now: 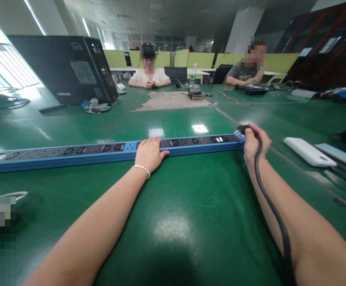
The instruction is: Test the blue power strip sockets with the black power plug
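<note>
A long blue power strip (113,157) with a row of black sockets lies across the green table. My left hand (149,154) rests over its middle, fingers across the top and thumb against the near side, gripping it. At the strip's right end, my right hand (254,142) is closed round a black plug (243,128). From that hand a thick black cable (270,198) runs down along my right forearm. The plug sits close to the strip's end; whether it is inserted cannot be made out.
A large black computer case (62,71) stands at the back left beside gloves (95,106). A white power bank (308,151) lies on the right. Two people sit across the green table (173,206), near a bottle (193,74).
</note>
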Demonstrator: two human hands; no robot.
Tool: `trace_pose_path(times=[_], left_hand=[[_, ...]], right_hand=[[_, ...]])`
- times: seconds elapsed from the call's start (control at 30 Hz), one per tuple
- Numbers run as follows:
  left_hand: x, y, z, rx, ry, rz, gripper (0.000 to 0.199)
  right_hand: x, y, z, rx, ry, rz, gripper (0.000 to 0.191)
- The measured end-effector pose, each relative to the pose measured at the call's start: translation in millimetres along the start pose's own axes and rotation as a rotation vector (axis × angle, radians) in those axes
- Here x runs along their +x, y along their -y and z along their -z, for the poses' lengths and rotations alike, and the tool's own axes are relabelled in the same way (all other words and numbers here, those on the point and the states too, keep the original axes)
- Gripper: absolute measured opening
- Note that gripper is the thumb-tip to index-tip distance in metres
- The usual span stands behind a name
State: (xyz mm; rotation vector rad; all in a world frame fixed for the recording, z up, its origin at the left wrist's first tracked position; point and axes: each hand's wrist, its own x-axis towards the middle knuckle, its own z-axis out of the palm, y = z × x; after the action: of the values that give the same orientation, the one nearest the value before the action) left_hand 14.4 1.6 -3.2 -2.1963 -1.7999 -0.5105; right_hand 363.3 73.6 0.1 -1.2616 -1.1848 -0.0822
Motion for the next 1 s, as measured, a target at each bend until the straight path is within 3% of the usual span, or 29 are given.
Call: trace_pose_path(times=[0.07, 0.23, 0.37, 0.8, 1.0], left_hand=[[0, 0, -0.1, -0.015, 0.005, 0.004, 0.058], [0, 0, -0.2, -0.033, 0.007, 0.011, 0.058], [0, 0, -0.3, -0.046, 0.004, 0.013, 0.057], [0, 0, -1.3, -0.055, -0.004, 0.012, 0.057], [-5, 2, 4.0, -0.037, 0.005, -0.015, 0.055]], right_hand=[[-1, 15, -6, 0.077, -0.050, 0.006, 0.031], [-24, 49, -26, -0.007, 0.283, 0.102, 0.031], [-39, 57, -36, -0.063, 0.405, 0.154, 0.032], [-48, 72, -32, -0.281, 0.508, 0.286, 0.032], [-63, 67, -30, -0.296, 0.476, 0.344, 0.033]])
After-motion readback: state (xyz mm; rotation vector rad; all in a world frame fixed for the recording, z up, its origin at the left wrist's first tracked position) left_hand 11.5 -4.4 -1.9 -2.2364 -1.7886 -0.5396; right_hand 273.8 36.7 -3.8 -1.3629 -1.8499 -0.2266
